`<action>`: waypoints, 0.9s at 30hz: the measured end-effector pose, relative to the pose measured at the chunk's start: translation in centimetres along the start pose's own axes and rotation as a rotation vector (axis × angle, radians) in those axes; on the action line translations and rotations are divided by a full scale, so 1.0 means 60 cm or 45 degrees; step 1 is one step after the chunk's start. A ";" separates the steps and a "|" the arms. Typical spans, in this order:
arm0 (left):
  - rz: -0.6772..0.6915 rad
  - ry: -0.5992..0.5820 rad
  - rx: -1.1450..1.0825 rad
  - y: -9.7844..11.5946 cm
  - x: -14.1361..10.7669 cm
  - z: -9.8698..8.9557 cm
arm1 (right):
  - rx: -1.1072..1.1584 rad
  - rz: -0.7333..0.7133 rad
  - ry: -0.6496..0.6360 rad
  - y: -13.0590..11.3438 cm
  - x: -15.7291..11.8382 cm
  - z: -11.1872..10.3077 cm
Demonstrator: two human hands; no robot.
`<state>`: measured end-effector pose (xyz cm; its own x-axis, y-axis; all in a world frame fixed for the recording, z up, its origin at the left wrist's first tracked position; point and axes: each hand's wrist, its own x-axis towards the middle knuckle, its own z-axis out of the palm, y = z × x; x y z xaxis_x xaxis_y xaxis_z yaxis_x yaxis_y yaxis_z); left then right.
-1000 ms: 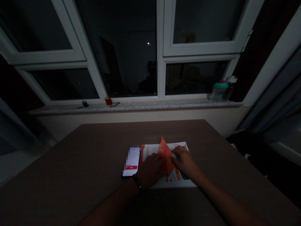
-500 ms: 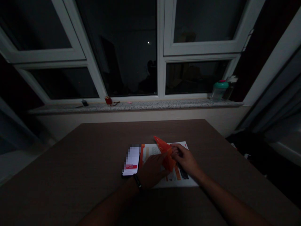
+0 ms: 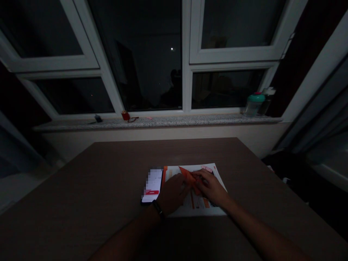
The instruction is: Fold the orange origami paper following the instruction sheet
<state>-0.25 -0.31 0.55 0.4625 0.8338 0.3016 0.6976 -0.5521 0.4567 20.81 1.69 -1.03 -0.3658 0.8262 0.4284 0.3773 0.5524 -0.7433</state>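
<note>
A folded orange paper point(image 3: 187, 175) is between my two hands, low over a printed white and orange sheet point(image 3: 206, 211). My left hand point(image 3: 173, 194), with a dark band on the wrist, has its fingers on the paper's left side. On the right side my right hand point(image 3: 212, 186) grips the paper with bent fingers. Its lower part is partly hidden by the fingers. Left of the sheet lies a phone point(image 3: 152, 185) with its screen lit and partly pixelated.
The brown table point(image 3: 108, 181) reaches to the wall below the window. On the speckled sill point(image 3: 168, 121) stand a small red jar point(image 3: 125, 115), a dark small bottle point(image 3: 98, 118) and a green-lidded bottle point(image 3: 255, 104).
The orange paper has come down lower and looks narrower. My right hand has shifted slightly left and down at the knuckles, and my left hand has moved slightly left.
</note>
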 end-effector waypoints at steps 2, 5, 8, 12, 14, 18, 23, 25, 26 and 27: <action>0.017 0.049 0.038 0.001 0.003 -0.002 | 0.013 0.008 -0.033 0.004 -0.002 0.004; 0.087 -0.011 0.104 0.003 0.002 -0.002 | 0.057 0.028 -0.069 0.009 -0.005 0.010; 0.128 -0.112 0.136 0.003 -0.001 -0.001 | 0.083 0.028 -0.083 0.011 -0.006 0.013; 0.160 -0.138 0.182 -0.007 -0.002 0.002 | -0.023 -0.034 -0.088 0.015 -0.003 0.008; 0.175 -0.144 0.186 -0.014 0.000 0.004 | -0.116 -0.050 -0.110 0.018 -0.002 0.002; 0.177 -0.167 0.143 -0.022 0.002 0.009 | -0.260 -0.056 -0.203 0.018 -0.003 -0.006; 0.210 -0.188 0.103 -0.021 -0.003 0.009 | -0.383 -0.059 -0.270 0.008 -0.002 -0.008; 0.216 -0.208 0.090 -0.020 -0.006 0.008 | -0.407 -0.062 -0.291 0.007 -0.002 -0.009; 0.214 -0.218 0.086 -0.020 -0.006 0.007 | -0.413 -0.063 -0.300 0.006 -0.002 -0.009; 0.209 -0.227 0.081 -0.020 -0.007 0.007 | -0.416 -0.064 -0.310 0.005 -0.003 -0.010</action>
<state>-1.04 0.00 -0.47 0.6577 0.7228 0.2122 0.6358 -0.6837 0.3582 21.48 1.79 -1.04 -0.5665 0.7686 0.2971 0.5899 0.6300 -0.5050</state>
